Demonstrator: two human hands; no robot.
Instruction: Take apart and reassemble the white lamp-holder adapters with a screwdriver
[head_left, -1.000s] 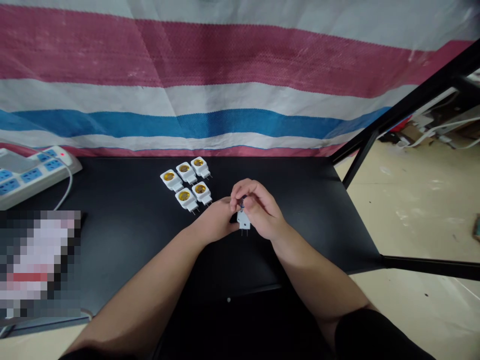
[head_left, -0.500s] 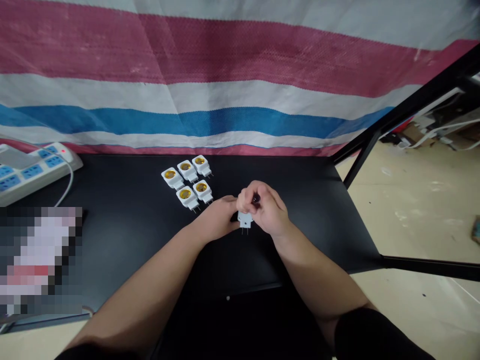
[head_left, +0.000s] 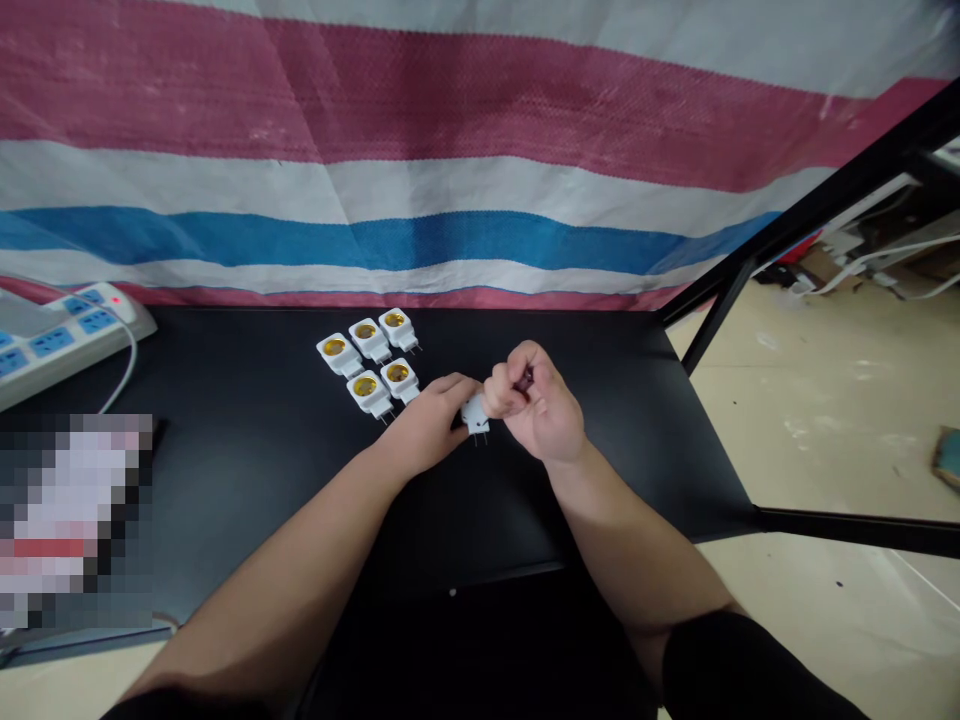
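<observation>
Five white sockets with yellow centres [head_left: 367,362] are sitting on the black counter [head_left: 247,440], just beside your left hand [head_left: 427,425]. It's gripping a small white two-pin socket [head_left: 475,412], right hand [head_left: 541,405] clenching at its top.

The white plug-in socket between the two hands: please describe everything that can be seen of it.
The white plug-in socket is a small block of what looks like glossy plastic, mostly hidden by fingers. Two thin metal prongs point down toward the camera. It is held over the black table, just right of five similar sockets lying there. The left hand grips its left side; the right hand closes over its top, pinching a small dark piece.
</observation>
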